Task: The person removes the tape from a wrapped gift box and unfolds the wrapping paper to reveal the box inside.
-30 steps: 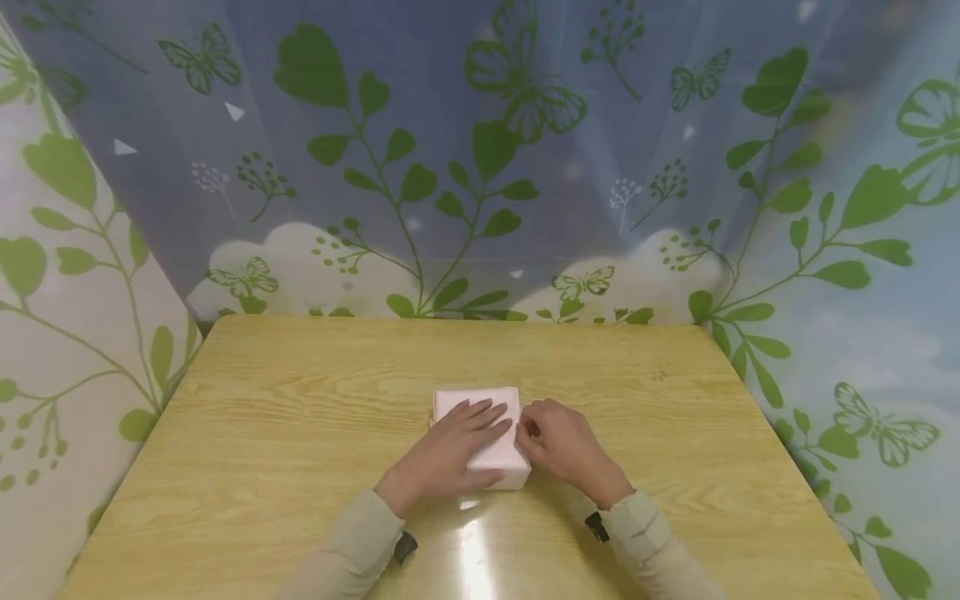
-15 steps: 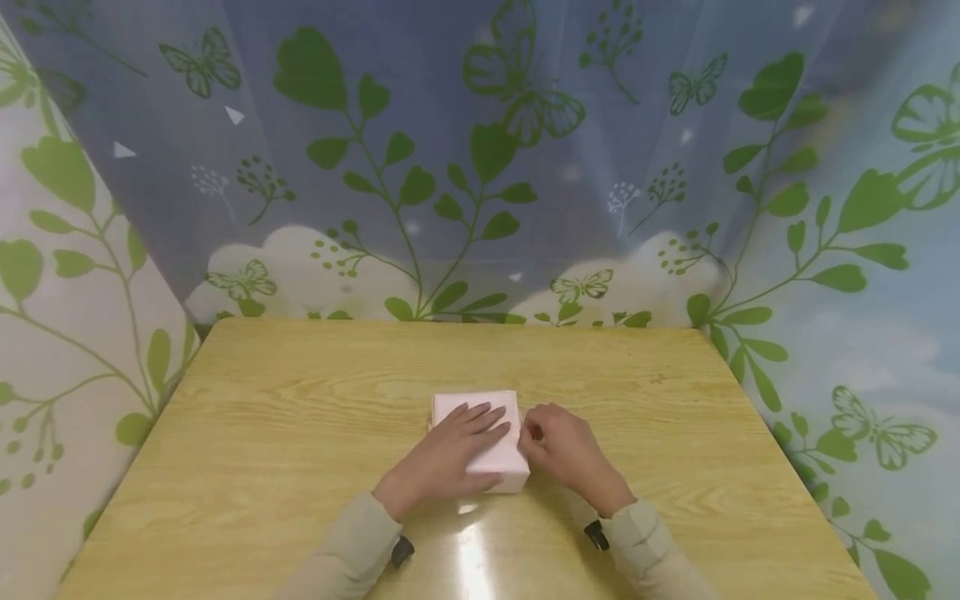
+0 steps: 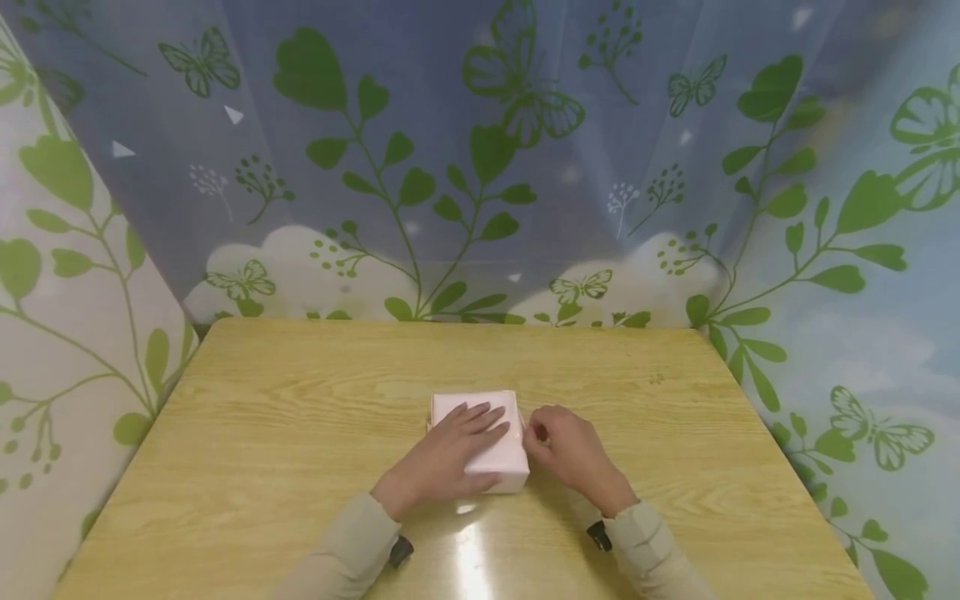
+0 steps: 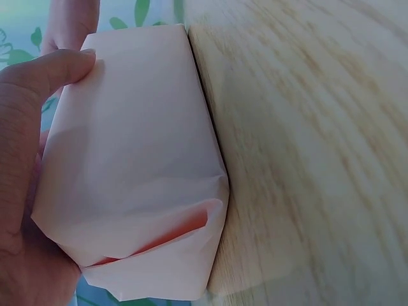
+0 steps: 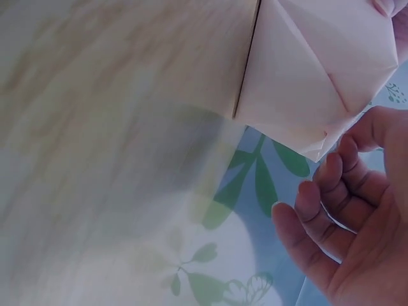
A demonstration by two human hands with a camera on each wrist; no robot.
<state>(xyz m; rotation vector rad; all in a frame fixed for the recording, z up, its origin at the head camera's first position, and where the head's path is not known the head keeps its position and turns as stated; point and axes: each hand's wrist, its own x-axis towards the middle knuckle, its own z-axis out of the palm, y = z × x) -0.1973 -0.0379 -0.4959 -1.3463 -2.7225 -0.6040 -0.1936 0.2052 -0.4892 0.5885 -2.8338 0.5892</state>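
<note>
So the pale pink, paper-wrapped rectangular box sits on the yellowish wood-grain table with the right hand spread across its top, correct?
Wrong hand: the head view shows the left hand spread across the top of the pink box, which does sit on the table.

A flat, yellow wood-grained bench (image 3: 285, 433) stood before a blue-grey hanging sheet (image 3: 435, 75) printed with green leafy stems (image 3: 416, 186), green outlined butterflies (image 3: 199, 63) and whitish clouds (image 3: 294, 265).
</note>
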